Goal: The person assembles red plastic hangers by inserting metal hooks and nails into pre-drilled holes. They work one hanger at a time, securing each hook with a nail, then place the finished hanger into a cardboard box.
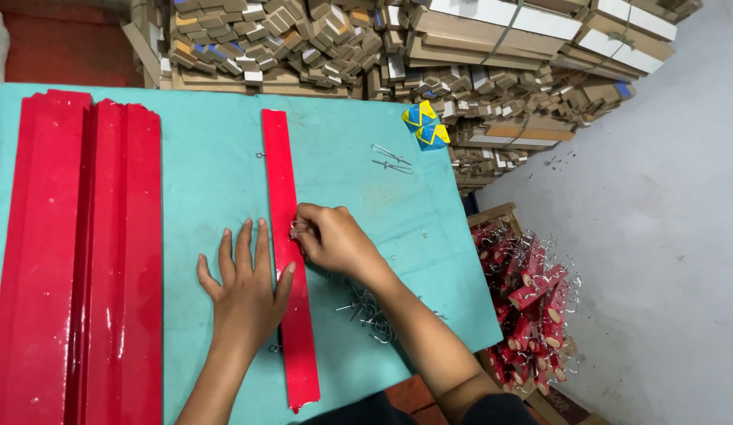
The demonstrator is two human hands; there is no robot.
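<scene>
A: What are the hands doing?

B: The left hand [244,287] lies flat, fingers spread, pressing the glossy red strip [289,252] to the bench [201,181]. The right hand [331,236], at its one o'clock, pinches a small wire hook [297,229] against the strip's right edge.

A: How would the strip handle?

B: Light, thin and probably slick, likely to bend if lifted by one end; better held flat near the middle.

A: And around them?

B: Loose wire hooks [366,307] at four o'clock, stacked red strips [75,260] at nine, cardboard bundles [477,55] at twelve, and a crate of finished red pieces [528,291] at three.
</scene>
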